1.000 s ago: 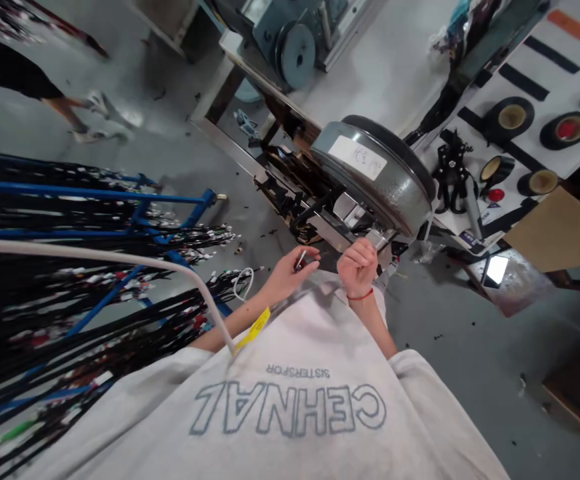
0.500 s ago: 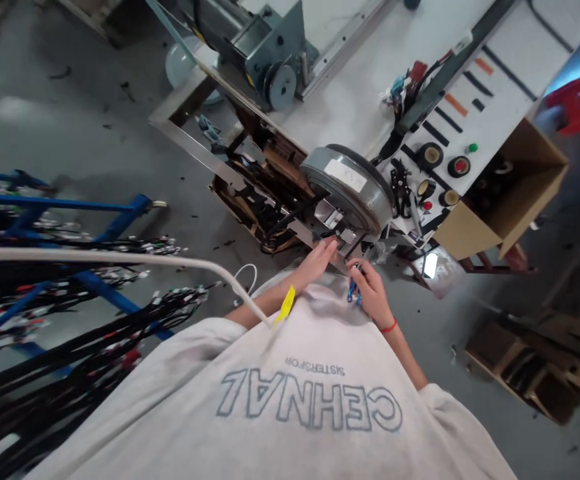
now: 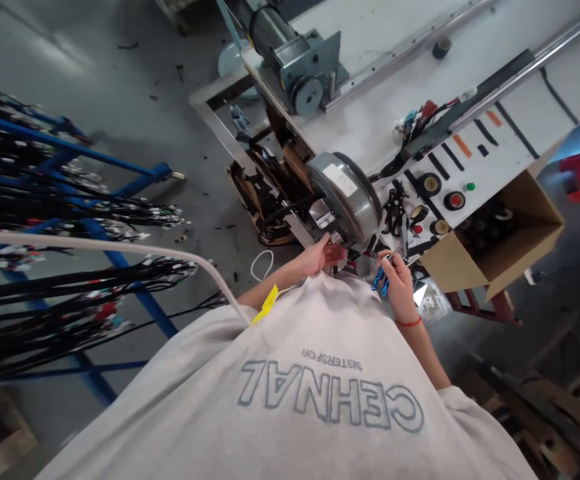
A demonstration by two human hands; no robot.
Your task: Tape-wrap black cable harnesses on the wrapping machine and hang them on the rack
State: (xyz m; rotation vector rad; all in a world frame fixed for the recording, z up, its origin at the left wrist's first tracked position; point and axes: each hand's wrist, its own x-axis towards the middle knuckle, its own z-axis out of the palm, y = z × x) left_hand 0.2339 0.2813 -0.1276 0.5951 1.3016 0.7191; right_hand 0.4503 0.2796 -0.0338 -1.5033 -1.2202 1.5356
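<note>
My right hand, with a red band at its wrist, is closed on blue-handled pliers just off the bench's near end. To its left, my left hand is beside small metal parts below a round grey drum that bears a white label. The fingers of this hand are partly spread; whether a small piece lies between them I cannot make out. Black cables run past the drum's left side. Black-handled tools lie to the right of the drum.
On the white bench are tape rolls, a green button and wire bundles. A motor stands at its far left end. An open cardboard box is at the right. Blue racks of black cables stand at the left.
My right hand has moved right with the pliers, away from my left hand, whose fingers have spread somewhat. The camera view has turned and shifted.
</note>
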